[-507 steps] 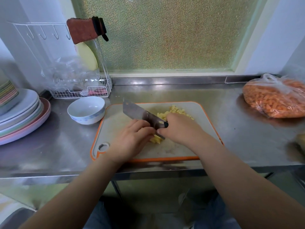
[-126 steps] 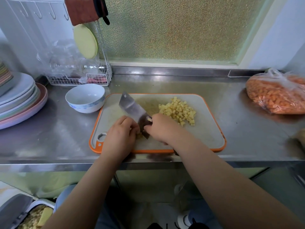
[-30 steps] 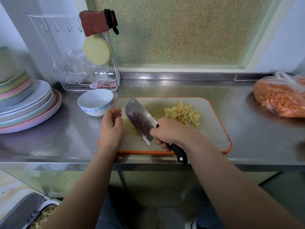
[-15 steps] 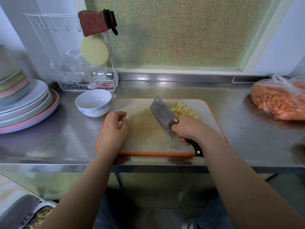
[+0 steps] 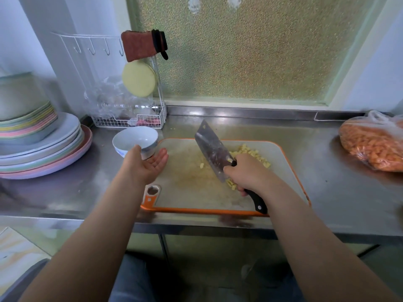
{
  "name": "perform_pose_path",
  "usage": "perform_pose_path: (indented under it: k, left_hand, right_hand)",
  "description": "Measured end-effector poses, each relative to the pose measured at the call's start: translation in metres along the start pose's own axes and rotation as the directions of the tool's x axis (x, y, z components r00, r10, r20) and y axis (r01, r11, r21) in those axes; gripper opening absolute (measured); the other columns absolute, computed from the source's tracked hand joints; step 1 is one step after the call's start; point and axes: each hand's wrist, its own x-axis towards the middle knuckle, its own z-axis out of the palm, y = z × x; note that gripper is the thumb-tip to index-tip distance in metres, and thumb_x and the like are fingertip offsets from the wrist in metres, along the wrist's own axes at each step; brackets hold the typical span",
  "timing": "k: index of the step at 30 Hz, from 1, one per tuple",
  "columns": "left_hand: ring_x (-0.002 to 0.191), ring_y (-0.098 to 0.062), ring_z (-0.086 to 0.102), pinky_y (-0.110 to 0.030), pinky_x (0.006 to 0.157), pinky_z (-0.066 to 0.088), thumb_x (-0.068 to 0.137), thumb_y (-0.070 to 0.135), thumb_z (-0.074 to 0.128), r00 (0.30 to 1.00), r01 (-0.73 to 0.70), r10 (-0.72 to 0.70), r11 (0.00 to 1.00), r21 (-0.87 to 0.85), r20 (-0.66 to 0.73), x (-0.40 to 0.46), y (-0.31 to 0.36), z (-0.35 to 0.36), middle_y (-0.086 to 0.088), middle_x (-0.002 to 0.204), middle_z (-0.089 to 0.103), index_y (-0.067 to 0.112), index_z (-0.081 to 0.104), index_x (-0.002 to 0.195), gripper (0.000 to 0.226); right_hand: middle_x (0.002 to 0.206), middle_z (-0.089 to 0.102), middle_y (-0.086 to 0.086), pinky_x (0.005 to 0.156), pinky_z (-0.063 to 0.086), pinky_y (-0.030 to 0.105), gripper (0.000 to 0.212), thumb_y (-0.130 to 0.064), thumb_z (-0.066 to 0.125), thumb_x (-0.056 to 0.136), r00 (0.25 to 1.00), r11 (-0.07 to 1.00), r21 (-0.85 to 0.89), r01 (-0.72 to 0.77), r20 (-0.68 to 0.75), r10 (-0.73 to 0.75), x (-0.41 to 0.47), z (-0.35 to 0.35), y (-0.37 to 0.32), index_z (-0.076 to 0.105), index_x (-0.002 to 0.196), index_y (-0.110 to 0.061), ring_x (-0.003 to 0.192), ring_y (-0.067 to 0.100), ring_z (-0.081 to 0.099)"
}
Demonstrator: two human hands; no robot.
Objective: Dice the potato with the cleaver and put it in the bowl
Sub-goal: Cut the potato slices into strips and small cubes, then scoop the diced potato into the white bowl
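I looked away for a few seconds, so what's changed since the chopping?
The left hand left the potato and opened, palm up, beside the bowl. The right hand swung the cleaver right, against the dice. Bowl and board stayed put.

1. Right hand (image 5: 246,173) grips the black handle of the cleaver (image 5: 214,154); blade tilted over the cutting board (image 5: 189,177).
2. Diced potato (image 5: 250,154) piled on the board behind the blade, a few bits near the blade's heel.
3. Left hand (image 5: 146,164) palm up, fingers (image 5: 161,154) straight, at the near side of the white bowl (image 5: 135,141); contact unclear.
4. Bowl sits on the steel counter (image 5: 65,192), just left of the board.
5. Plate stack (image 5: 39,147) far left; bag of carrots (image 5: 375,144) far right.
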Motion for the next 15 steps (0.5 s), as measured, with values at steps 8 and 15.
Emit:
perform_pose_path:
  k: [8, 15]
  left_hand:
    - [0.072, -0.023, 0.070, -0.031, 0.054, 0.055, 0.094, 0.020, 0.026, 0.993, 0.109, -0.118, 0.947, 0.304, 0.014, 0.010, 0.018, -0.002, -0.014, 0.074, 0.071, 0.006, 0.049, 0.113, 0.033]
    - [0.058, -0.019, 0.069, -0.020, 0.048, 0.052, 0.086, 0.023, 0.031, 0.967, 0.170, -0.249, 0.800, 0.575, 0.061, -0.005, 0.002, 0.002, -0.006, 0.068, 0.070, 0.005, 0.055, 0.100, 0.033]
  right_hand:
    - [0.065, 0.046, 0.015, 0.051, 0.044, 0.034, 0.009, -0.013, 0.045, 0.087, 1.000, 0.998, 0.067, -0.014, -0.020, 0.015, -0.003, -0.010, 0.005, 0.050, 0.082, -0.008, 0.045, 0.023, 0.042]
    - [0.055, 0.049, 0.006, 0.050, 0.047, 0.029, 0.023, -0.022, 0.044, 0.094, 0.996, 0.993, -0.108, 0.047, -0.076, -0.055, -0.015, -0.023, 0.004, 0.047, 0.074, -0.011, 0.043, 0.026, 0.052]
